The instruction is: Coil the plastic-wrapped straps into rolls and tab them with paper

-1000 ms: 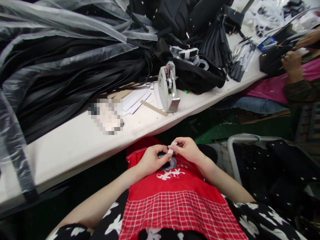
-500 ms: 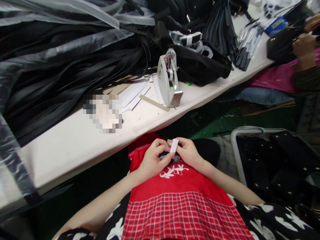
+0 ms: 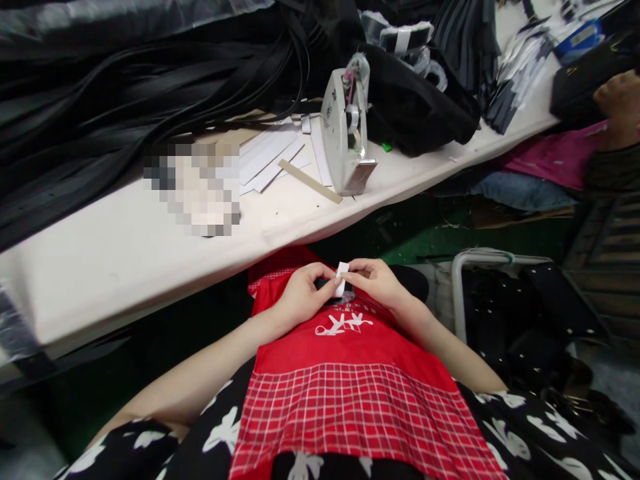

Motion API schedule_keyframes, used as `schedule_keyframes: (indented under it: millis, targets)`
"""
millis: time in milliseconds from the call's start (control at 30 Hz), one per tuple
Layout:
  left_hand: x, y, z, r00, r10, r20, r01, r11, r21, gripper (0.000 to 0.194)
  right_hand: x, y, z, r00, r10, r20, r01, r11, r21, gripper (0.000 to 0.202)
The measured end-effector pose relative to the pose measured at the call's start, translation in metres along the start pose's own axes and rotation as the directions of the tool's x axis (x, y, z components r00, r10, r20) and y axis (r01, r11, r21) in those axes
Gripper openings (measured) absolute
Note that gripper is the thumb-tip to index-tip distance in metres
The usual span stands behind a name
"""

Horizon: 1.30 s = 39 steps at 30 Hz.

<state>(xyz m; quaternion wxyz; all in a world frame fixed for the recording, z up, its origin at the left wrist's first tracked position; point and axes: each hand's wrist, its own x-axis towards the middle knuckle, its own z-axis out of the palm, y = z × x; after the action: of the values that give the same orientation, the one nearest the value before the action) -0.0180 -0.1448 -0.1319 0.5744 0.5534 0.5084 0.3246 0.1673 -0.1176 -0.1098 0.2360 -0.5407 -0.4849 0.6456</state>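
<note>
Between my two hands, above my red apron (image 3: 320, 353), is a small white strip (image 3: 341, 283), perhaps paper or tape. My left hand (image 3: 306, 291) pinches its lower part with thumb and fingers. From the other side my right hand (image 3: 376, 285) grips the same strip near its upper part with thumb and forefinger. Something dark shows under the fingers, too hidden to name. Ahead on the table edge stands a white tape dispenser (image 3: 336, 133), apart from both hands.
White paper strips (image 3: 273, 160) and a tan strip (image 3: 310, 181) lie on the white table (image 3: 115, 267). Long black strips (image 3: 125, 100) heap at the left. A metal-framed cart (image 3: 457, 293) of black pieces stands at right. Another person's hand (image 3: 620, 100) is at the far right.
My right fingers have closed over the front of the white strip, which stands more upright. The brownish bit seen behind it is out of sight. The view has tilted down slightly.
</note>
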Motion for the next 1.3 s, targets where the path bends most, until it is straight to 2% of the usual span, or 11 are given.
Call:
schedule_keyframes:
  millis: [233,533,600,667,733,833,900,967,1133,1233,1300]
  targets:
    - [-0.003,-0.007,0.003,0.999,0.017,-0.04,-0.02,0.997,-0.075,0.028,0.01,0.005,-0.008,0.981,0.165,0.106,-0.172,0.983,0.06,0.026]
    - [-0.007,-0.003,-0.003,0.994,0.085,0.062,-0.086,0.996,0.0,0.024,0.019,-0.001,-0.013,0.948,0.25,0.195,-0.25,0.968,-0.028,0.027]
    - [-0.006,0.0,-0.007,0.987,0.081,0.138,-0.089,0.995,0.048,0.029,0.018,-0.005,-0.011,0.949,0.239,0.207,-0.226,0.97,-0.086,0.025]
    - [-0.002,0.002,-0.01,0.965,0.056,0.255,-0.087,0.99,0.113,0.031,0.015,-0.01,-0.007,0.967,0.166,0.194,-0.124,0.969,-0.212,0.019]
    - [0.002,0.001,-0.012,0.934,0.013,0.357,-0.058,0.992,0.115,0.029,0.009,-0.016,-0.002,0.985,-0.007,0.173,0.086,0.886,-0.456,0.011]
    - [0.01,0.0,-0.011,0.909,-0.098,0.406,0.146,0.985,-0.09,0.028,0.002,-0.024,0.003,0.93,-0.279,0.241,0.359,0.539,-0.762,0.015]
    - [0.017,0.0,-0.012,0.899,-0.191,0.394,0.311,0.912,-0.269,0.027,-0.001,-0.027,0.003,0.88,-0.344,0.328,0.455,0.412,-0.79,0.02]
    - [0.024,0.002,-0.015,0.904,-0.229,0.36,0.374,0.831,-0.411,0.026,-0.001,-0.028,0.002,0.839,-0.385,0.384,0.525,0.388,-0.758,0.03]
    - [0.04,0.014,-0.023,0.953,-0.115,0.282,0.276,0.716,-0.641,0.031,0.0,-0.029,0.0,0.79,-0.523,0.319,0.549,0.376,-0.746,0.053]
    - [0.045,0.019,-0.023,0.949,-0.099,0.3,0.274,0.731,-0.625,0.041,-0.001,-0.029,0.003,0.771,-0.593,0.234,0.537,0.408,-0.738,0.056]
    - [0.046,0.02,-0.022,0.953,-0.1,0.287,0.258,0.766,-0.589,0.047,-0.002,-0.03,0.007,0.771,-0.612,0.174,0.522,0.453,-0.723,0.073]
